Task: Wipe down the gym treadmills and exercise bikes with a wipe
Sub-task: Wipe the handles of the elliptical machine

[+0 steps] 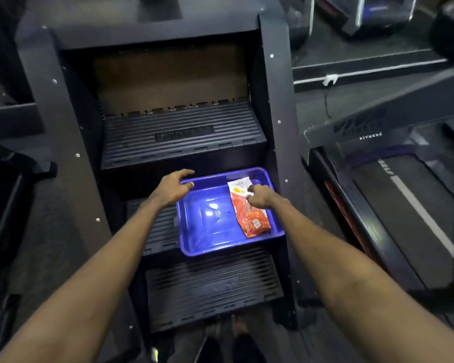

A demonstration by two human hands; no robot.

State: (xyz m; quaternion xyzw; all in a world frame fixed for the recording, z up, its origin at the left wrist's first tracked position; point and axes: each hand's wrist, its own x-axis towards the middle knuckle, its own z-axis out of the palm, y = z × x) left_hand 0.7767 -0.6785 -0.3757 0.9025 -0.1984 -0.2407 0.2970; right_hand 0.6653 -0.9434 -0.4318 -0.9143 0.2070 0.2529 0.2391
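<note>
The open left hand [172, 188] steadies the glossy blue plastic tray [210, 242] by its rim while the right hand [260, 199], fingers curled, pinches at the orange-and-white wipe packet [249, 216], likely to draw a wipe.

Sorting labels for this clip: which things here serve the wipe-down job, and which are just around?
Job: orange wipes packet; blue tray holding it; right hand on the packet; left hand at the tray's rim; treadmill.
Just around: stair-climber steps; white clip.

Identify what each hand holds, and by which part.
Left hand: nothing, open by the blue tray rim. Right hand: fingers on the wipes packet top; grip unclear.
</note>
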